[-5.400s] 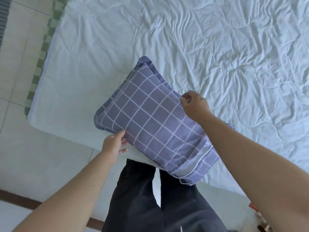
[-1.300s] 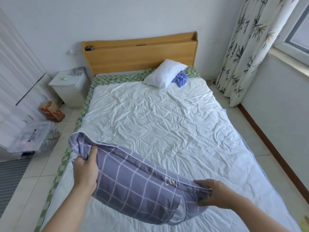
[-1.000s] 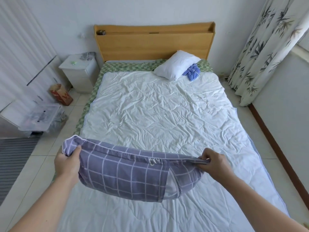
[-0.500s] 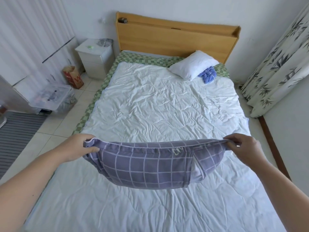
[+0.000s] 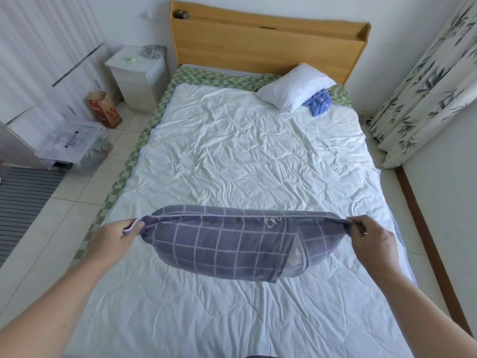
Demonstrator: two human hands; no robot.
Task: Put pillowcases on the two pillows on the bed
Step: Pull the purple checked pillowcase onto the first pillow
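— What are the hands doing?
— The left hand (image 5: 113, 239) pinches one corner of the cased pillow (image 5: 232, 244), the right hand (image 5: 371, 241) pinches the opposite corner; it hangs stretched between them above the foot of the bed (image 5: 245, 156).
— And the second one?
— The bare white pillow (image 5: 294, 86) lies by the headboard (image 5: 258, 45), touching a crumpled blue pillowcase (image 5: 318, 103).
— Anything unclear?
— The fingertips are tucked into fabric; a white strip shows at the case's flap.
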